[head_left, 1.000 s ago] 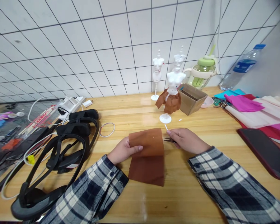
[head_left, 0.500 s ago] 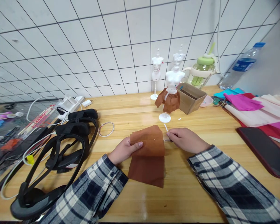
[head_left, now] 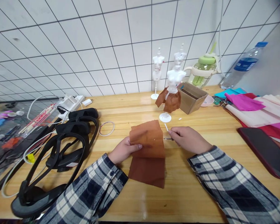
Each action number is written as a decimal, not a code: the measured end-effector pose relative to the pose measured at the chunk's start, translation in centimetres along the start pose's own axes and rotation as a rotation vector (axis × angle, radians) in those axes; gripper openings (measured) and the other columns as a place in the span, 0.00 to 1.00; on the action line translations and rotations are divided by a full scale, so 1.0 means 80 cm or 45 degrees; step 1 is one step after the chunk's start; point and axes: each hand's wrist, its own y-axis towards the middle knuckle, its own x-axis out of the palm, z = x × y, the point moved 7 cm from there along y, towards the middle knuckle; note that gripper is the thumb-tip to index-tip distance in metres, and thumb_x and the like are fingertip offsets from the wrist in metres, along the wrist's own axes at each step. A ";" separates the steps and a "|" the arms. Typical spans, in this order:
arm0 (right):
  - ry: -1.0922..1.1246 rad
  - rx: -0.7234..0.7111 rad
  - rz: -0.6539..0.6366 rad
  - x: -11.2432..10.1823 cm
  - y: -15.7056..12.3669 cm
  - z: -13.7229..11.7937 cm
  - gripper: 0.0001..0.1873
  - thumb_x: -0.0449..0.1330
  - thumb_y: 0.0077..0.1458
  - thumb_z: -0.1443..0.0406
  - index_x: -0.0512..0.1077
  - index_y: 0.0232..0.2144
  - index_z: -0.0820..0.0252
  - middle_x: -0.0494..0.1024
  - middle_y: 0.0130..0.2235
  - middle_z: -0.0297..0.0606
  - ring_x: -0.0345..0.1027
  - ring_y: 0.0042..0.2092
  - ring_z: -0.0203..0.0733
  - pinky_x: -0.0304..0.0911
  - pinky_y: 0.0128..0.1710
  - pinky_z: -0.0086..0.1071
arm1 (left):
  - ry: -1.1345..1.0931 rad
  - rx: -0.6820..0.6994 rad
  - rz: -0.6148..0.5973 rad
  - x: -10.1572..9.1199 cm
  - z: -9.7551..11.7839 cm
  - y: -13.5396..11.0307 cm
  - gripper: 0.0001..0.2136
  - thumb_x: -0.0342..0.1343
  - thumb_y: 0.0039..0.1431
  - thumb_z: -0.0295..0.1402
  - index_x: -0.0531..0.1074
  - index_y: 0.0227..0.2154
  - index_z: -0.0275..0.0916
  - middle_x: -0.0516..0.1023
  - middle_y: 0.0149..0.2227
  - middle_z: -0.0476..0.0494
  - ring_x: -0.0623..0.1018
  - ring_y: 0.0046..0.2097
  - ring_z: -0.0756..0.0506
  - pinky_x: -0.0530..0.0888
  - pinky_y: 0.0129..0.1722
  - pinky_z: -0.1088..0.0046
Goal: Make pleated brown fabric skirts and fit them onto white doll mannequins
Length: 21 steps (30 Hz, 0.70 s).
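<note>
My left hand (head_left: 124, 150) is closed on the left edge of a brown cloth piece (head_left: 148, 140), thumb on top and fingers hidden beneath. The cloth has a lighter upper flap with a small pale speck on it; a darker brown part (head_left: 147, 172) lies below, toward me. Just right of the cloth, my right hand (head_left: 189, 139) is closed round a thin metal tool (head_left: 168, 139), perhaps scissors, mostly hidden by the fingers. Its tip reaches the cloth's right edge. A narrow white strip (head_left: 166, 127) shows at the fingertips; whether it is held is unclear.
Small white dress forms (head_left: 175, 77) stand by the tiled wall, one draped in brown cloth. A cardboard box (head_left: 192, 101), a green-lidded bottle (head_left: 204, 67) and a water bottle (head_left: 244, 67) are behind. Right lie coloured fabrics (head_left: 247, 102) and a phone (head_left: 266, 152); left, black headsets (head_left: 79, 143).
The cloth's upper flap has risen and spread slightly upward in the left hand. My right hand has shifted slightly, and more of the metal tool shows.
</note>
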 end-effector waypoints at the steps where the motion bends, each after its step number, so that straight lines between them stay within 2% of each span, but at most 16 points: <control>1: -0.028 0.000 -0.007 0.001 0.000 0.000 0.21 0.45 0.62 0.56 0.62 0.20 0.57 0.71 0.25 0.34 0.61 0.29 0.37 0.46 0.29 0.32 | -0.006 -0.002 -0.007 0.000 0.000 0.000 0.27 0.65 0.52 0.29 0.69 0.57 0.41 0.73 0.57 0.39 0.71 0.59 0.36 0.63 0.61 0.54; 15: -0.133 -0.031 -0.009 0.006 -0.002 -0.007 0.18 0.45 0.61 0.59 0.63 0.22 0.57 0.73 0.27 0.35 0.63 0.31 0.38 0.47 0.30 0.31 | -0.060 -0.048 -0.052 0.001 -0.007 0.000 0.30 0.65 0.51 0.27 0.67 0.58 0.40 0.74 0.56 0.37 0.72 0.58 0.35 0.63 0.61 0.52; 21: -0.049 -0.051 -0.041 0.005 -0.002 -0.003 0.18 0.45 0.61 0.59 0.60 0.21 0.57 0.70 0.24 0.32 0.60 0.29 0.37 0.47 0.29 0.31 | -0.078 -0.021 -0.008 -0.002 -0.006 -0.001 0.27 0.65 0.51 0.26 0.70 0.56 0.40 0.74 0.56 0.38 0.72 0.58 0.35 0.64 0.61 0.53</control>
